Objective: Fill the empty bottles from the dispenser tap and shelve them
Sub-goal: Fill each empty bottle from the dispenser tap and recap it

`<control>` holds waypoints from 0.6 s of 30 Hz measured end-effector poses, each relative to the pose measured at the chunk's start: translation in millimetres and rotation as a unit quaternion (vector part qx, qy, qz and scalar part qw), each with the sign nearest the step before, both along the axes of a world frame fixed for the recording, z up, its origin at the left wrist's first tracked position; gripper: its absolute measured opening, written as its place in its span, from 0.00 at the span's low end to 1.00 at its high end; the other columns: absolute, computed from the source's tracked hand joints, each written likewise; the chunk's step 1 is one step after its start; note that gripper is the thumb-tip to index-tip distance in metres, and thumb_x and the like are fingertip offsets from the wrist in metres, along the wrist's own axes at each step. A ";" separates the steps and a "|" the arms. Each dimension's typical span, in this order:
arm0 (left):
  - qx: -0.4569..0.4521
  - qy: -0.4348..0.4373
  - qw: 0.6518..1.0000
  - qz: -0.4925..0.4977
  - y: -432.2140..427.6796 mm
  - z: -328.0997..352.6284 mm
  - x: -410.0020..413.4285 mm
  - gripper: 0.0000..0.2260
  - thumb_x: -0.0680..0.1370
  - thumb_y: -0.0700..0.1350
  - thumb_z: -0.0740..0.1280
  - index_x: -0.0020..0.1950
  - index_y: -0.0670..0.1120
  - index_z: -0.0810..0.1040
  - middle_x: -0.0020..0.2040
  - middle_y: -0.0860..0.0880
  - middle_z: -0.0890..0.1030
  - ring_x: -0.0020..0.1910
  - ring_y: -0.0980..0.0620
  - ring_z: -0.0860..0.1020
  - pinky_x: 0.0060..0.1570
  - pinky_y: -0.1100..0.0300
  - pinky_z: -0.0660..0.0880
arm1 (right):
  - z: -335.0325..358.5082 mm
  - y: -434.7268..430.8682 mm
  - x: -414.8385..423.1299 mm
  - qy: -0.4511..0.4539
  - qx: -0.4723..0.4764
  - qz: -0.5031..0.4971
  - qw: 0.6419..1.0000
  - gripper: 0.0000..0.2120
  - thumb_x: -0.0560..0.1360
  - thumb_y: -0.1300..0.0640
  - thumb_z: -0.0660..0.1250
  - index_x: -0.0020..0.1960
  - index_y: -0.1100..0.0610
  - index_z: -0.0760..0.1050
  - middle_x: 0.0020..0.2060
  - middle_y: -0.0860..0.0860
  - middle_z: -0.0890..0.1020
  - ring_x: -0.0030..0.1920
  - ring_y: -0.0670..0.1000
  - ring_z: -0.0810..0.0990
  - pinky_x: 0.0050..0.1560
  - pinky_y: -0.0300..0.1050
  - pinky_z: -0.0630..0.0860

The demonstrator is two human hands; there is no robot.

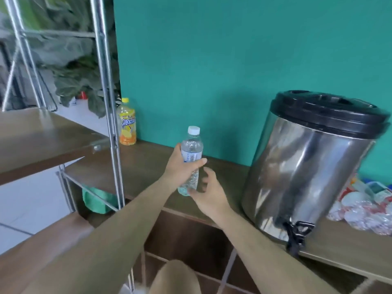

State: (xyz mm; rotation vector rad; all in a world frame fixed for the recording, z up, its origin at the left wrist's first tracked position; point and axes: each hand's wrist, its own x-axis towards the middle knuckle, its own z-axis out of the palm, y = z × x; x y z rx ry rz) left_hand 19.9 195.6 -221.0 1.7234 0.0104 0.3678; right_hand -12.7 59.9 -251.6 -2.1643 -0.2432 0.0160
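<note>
Fingers [199,161] of left hand [179,169] grip bottle [192,149] near counter's [148,166] front edge.

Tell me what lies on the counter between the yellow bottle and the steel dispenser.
Bare counter in the head view; above it the left hand holds a clear bottle.

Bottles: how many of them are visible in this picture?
2. One clear bottle is held in the left hand above the counter; one yellow bottle stands on the counter by the wall. The blurred plastic heap beside the dispenser may hide more.
</note>
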 end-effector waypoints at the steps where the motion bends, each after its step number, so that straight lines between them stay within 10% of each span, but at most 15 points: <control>1: 0.003 0.010 1.000 0.002 4.9 -8.6 14.5 0.26 0.72 0.47 0.81 0.63 0.52 0.72 0.53 0.53 0.82 0.53 0.55 0.83 0.58 0.52 0.79 | -13.3 12.2 12.2 0.005 0.006 -0.002 1.000 0.39 0.75 0.47 0.76 0.80 0.45 0.60 0.69 0.44 0.77 0.65 0.49 0.80 0.63 0.50 0.79; 6: 0.003 0.012 1.000 0.003 20.1 -41.7 77.9 0.28 0.72 0.44 0.81 0.64 0.54 0.70 0.55 0.54 0.81 0.56 0.54 0.82 0.59 0.54 0.78 | -43.3 50.8 85.5 0.004 0.033 -0.063 0.997 0.18 0.76 0.50 0.74 0.59 0.45 0.68 0.55 0.46 0.81 0.48 0.46 0.81 0.43 0.42 0.78; 18: 0.031 0.039 0.999 0.006 50.4 -44.7 217.4 0.26 0.70 0.43 0.82 0.61 0.54 0.73 0.52 0.55 0.83 0.51 0.58 0.82 0.54 0.60 0.78 | -59.6 80.7 232.4 -0.001 0.010 -0.083 0.997 0.18 0.76 0.47 0.73 0.62 0.49 0.72 0.56 0.48 0.83 0.56 0.54 0.82 0.57 0.53 0.79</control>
